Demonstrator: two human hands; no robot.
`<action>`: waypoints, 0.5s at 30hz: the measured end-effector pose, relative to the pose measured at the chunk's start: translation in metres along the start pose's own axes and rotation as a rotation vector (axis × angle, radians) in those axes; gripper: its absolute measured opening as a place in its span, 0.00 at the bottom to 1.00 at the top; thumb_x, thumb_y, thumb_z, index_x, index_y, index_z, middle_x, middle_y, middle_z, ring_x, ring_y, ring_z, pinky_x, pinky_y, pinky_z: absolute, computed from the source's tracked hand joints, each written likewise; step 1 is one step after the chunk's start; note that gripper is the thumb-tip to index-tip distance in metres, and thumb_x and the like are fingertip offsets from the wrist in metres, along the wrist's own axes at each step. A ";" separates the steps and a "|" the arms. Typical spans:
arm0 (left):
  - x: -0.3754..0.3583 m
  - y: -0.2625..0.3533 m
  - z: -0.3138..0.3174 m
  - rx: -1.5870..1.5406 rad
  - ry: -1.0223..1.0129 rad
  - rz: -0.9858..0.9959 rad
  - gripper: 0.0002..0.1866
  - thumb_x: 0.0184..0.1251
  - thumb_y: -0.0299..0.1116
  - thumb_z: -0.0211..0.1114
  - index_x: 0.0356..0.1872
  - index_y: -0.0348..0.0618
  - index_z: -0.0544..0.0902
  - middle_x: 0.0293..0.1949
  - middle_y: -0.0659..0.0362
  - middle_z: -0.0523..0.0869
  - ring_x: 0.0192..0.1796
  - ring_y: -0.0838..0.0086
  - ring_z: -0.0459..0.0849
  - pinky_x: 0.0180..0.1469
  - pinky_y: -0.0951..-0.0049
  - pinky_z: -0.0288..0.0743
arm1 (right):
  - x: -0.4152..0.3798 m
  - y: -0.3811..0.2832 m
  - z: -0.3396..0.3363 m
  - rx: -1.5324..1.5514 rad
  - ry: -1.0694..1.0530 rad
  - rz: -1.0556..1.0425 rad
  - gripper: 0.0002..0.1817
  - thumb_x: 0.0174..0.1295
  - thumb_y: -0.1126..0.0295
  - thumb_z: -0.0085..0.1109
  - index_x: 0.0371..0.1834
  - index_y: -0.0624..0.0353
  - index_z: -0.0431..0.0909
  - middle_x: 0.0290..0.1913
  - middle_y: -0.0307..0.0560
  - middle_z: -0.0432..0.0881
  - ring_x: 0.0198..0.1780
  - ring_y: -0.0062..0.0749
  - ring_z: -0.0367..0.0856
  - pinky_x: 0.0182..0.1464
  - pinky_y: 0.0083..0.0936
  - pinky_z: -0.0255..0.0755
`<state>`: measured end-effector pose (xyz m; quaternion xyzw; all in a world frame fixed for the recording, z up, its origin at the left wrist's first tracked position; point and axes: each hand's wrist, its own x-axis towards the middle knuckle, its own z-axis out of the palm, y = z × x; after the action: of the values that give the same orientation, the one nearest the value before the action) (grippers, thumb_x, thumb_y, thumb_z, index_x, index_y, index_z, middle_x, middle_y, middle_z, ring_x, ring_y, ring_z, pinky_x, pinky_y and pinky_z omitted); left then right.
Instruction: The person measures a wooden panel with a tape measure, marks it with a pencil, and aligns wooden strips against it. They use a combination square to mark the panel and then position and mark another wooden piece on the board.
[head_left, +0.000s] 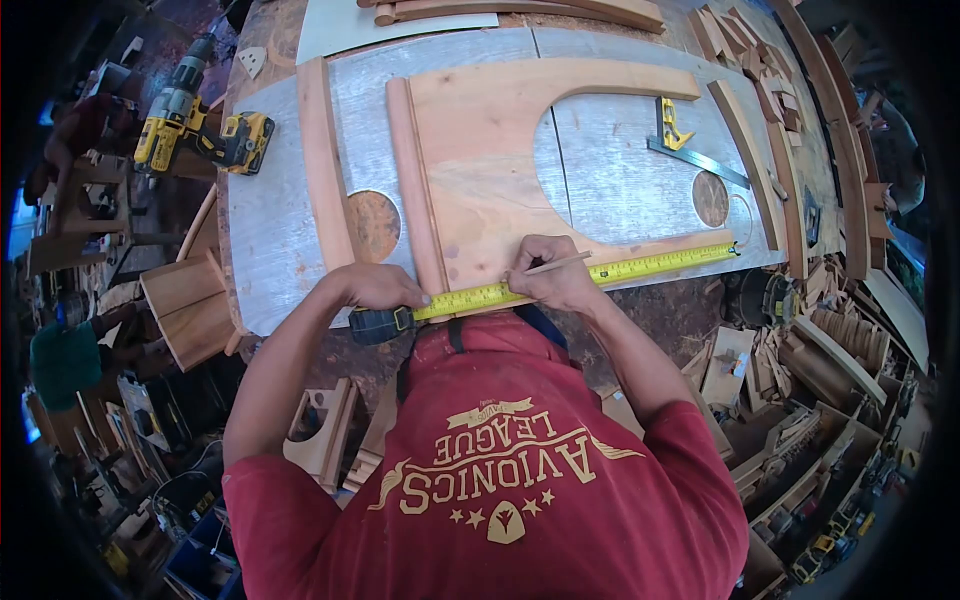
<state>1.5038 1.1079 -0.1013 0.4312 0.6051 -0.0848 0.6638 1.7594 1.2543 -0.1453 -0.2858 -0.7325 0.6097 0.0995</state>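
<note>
Left hand (375,288) clamped down on the tape measure (600,271) case at the wooden panel (480,150)'s seven o'clock corner, blade stretched out toward three o'clock along the near edge. Right hand (553,275) pinching a pencil (560,264) (tip on the blade), yellow drill (200,125) lying off at ten o'clock

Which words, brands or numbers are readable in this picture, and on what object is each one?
"AVIONICS LEAGUE": printed on the red shirt, seen upside down.
Tape measure numbers: too small to read.
Drill brand: too blurred to read.
</note>
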 end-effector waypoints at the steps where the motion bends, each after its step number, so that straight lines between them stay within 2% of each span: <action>1: 0.000 0.001 0.000 -0.001 -0.003 -0.011 0.27 0.78 0.49 0.57 0.61 0.32 0.82 0.58 0.47 0.88 0.60 0.61 0.84 0.63 0.66 0.73 | 0.000 0.001 0.000 0.004 -0.001 0.011 0.11 0.48 0.73 0.71 0.18 0.61 0.76 0.21 0.39 0.78 0.26 0.17 0.74 0.27 0.22 0.68; 4: 0.008 -0.009 0.001 0.009 -0.014 0.060 0.27 0.78 0.48 0.57 0.62 0.33 0.82 0.60 0.47 0.86 0.63 0.60 0.83 0.66 0.67 0.72 | -0.002 -0.001 -0.002 0.002 -0.012 0.047 0.11 0.48 0.73 0.70 0.18 0.61 0.76 0.21 0.39 0.78 0.26 0.17 0.74 0.27 0.23 0.68; 10: 0.003 -0.003 -0.001 0.023 -0.022 0.019 0.28 0.77 0.48 0.57 0.63 0.34 0.81 0.62 0.47 0.85 0.64 0.59 0.82 0.68 0.67 0.71 | -0.003 -0.002 0.000 -0.020 0.007 0.031 0.11 0.49 0.73 0.70 0.17 0.61 0.76 0.21 0.39 0.79 0.25 0.17 0.74 0.27 0.23 0.68; 15: 0.012 -0.014 -0.001 0.006 -0.028 0.070 0.27 0.77 0.48 0.57 0.61 0.33 0.82 0.60 0.47 0.86 0.62 0.61 0.82 0.66 0.66 0.71 | -0.004 -0.009 -0.001 0.008 0.014 0.099 0.11 0.49 0.73 0.70 0.17 0.61 0.76 0.21 0.39 0.79 0.25 0.18 0.74 0.27 0.22 0.69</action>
<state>1.4976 1.1049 -0.1187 0.4530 0.5800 -0.0694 0.6735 1.7601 1.2517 -0.1355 -0.3258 -0.7143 0.6148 0.0754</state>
